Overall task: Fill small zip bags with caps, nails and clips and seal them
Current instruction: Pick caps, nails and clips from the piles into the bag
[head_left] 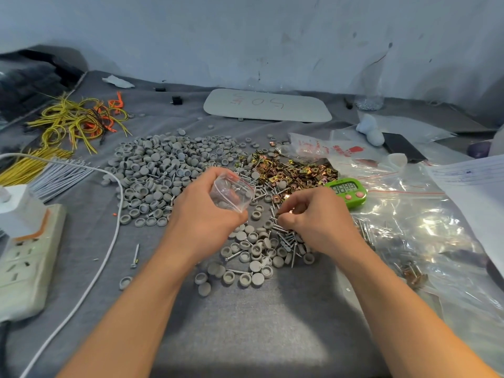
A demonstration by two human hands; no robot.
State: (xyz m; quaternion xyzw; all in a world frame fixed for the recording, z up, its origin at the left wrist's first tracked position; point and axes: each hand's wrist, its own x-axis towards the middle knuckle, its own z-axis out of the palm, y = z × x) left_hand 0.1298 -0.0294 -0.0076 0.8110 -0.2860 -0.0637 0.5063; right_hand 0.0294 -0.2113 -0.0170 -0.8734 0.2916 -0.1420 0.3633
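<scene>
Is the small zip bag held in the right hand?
No, the left hand holds the zip bag, while the right hand pinches nails from the pile.

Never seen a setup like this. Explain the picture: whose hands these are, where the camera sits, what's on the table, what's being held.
There is no machine here. A person works with bare hands, and the single camera is worn on the head, looking forward and down, so both arms enter from the bottom edge. The left hand holds a small clear zip bag. The right hand pinches at the nails lying beside it. On the grey cloth table lie a big pile of grey caps, a pile of brass clips, a green timer and more clear bags on the right. Yellow wires and a power strip lie on the left.
</scene>
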